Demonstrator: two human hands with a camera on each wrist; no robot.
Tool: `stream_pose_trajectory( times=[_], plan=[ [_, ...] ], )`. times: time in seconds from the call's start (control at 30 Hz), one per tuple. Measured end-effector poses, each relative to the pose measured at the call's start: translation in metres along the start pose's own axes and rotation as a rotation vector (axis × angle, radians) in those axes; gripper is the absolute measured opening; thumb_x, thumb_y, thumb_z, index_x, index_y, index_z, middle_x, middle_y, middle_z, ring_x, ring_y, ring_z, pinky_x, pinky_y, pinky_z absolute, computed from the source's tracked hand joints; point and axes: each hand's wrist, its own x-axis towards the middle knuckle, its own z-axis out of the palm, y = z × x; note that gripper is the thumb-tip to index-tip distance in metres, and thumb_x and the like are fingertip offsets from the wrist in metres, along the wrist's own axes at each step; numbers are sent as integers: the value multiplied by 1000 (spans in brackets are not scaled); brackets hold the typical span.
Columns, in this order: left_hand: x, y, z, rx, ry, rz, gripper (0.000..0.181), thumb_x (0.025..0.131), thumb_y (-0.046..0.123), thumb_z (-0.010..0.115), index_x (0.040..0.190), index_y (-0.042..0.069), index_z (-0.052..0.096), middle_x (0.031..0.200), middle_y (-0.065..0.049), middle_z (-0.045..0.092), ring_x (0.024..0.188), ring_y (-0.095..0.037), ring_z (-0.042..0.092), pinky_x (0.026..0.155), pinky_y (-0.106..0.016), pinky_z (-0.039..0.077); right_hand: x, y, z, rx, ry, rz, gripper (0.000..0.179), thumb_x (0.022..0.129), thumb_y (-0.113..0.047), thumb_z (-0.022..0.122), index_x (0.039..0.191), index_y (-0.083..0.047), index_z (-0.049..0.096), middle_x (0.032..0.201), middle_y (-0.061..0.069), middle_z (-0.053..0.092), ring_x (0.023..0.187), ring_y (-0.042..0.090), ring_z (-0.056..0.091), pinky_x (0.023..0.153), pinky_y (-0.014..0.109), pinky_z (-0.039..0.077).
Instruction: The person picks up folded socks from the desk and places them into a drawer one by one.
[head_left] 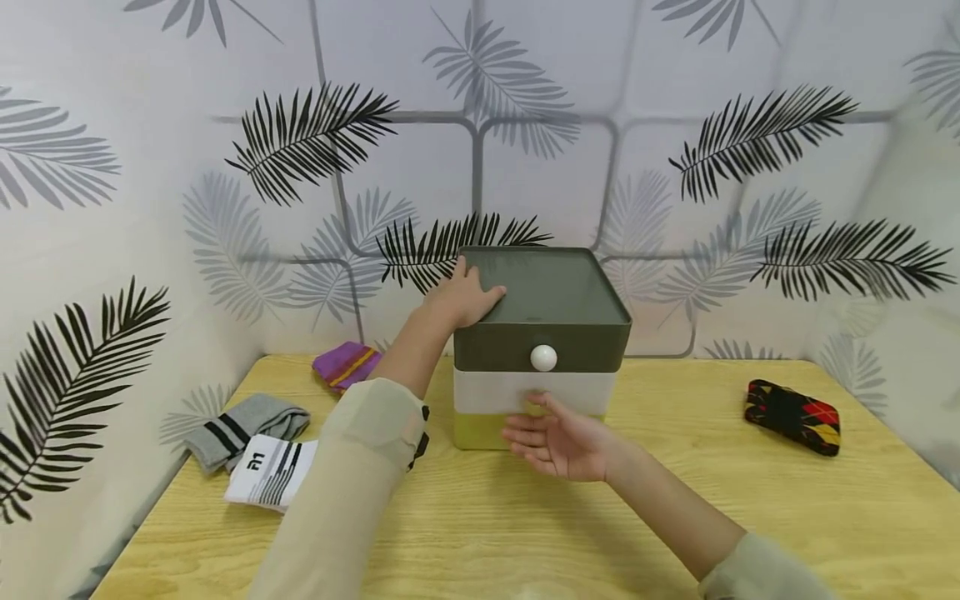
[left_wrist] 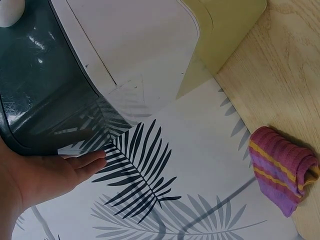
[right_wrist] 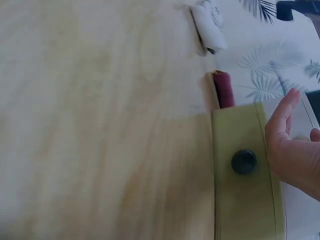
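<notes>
A small box of stacked drawers [head_left: 480,392] stands on the table, dark green at the top, white in the middle and yellow-green at the bottom. On the front of its top tier is a white knob [head_left: 543,358]; a dark knob [right_wrist: 244,162] on the bottom tier shows in the right wrist view. My left hand [head_left: 459,298] rests on the top's left edge, thumb over the top and fingers extended along the side. In front of the white and yellow-green drawers my right hand [head_left: 562,442] is held with fingers extended, partly covering them and holding nothing.
Left of the box lie a purple sock [head_left: 347,365] with yellow stripes, a grey sock [head_left: 243,429] with black bands and a white sock [head_left: 270,471] with dark stripes. A folded argyle sock [head_left: 792,417] is at the right. Behind the table [head_left: 697,467] hangs leaf-patterned cloth [head_left: 540,183].
</notes>
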Motion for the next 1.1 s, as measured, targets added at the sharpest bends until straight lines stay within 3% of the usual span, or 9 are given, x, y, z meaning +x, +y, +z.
stream_pose_trajectory(
  times=[0.2, 0.5, 0.8, 1.1],
  plan=[
    [0, 1, 0, 3, -3, -5, 69, 97, 52, 28, 148, 8, 13, 152, -10, -4, 134, -34, 18, 105, -46, 21, 5, -11, -1, 55, 28, -21, 38, 96, -35, 42, 101, -5, 64, 105, 5, 63, 93, 15, 61, 80, 23, 48],
    [0, -1, 0, 3, 0, -7, 69, 97, 52, 28, 148, 8, 14, 152, -10, -4, 134, -34, 17, 105, -46, 22, -1, -4, 6, -21, 69, -16, 40, 95, -35, 41, 112, -2, 57, 111, 8, 59, 97, 18, 59, 83, 25, 47],
    [0, 2, 0, -2, -6, 10, 70, 97, 52, 28, 148, 7, 13, 152, -10, -5, 134, -34, 18, 104, -46, 23, -24, 14, 16, -123, 94, -32, 40, 94, -37, 41, 109, -4, 59, 118, 12, 55, 100, 20, 57, 86, 30, 46],
    [2, -1, 0, -4, -1, 9, 70, 97, 52, 28, 148, 7, 14, 152, -11, -4, 133, -34, 21, 104, -46, 24, -46, 34, 23, -162, 20, -14, 42, 94, -39, 42, 111, -5, 61, 123, 14, 53, 106, 24, 55, 88, 33, 45]
  ],
)
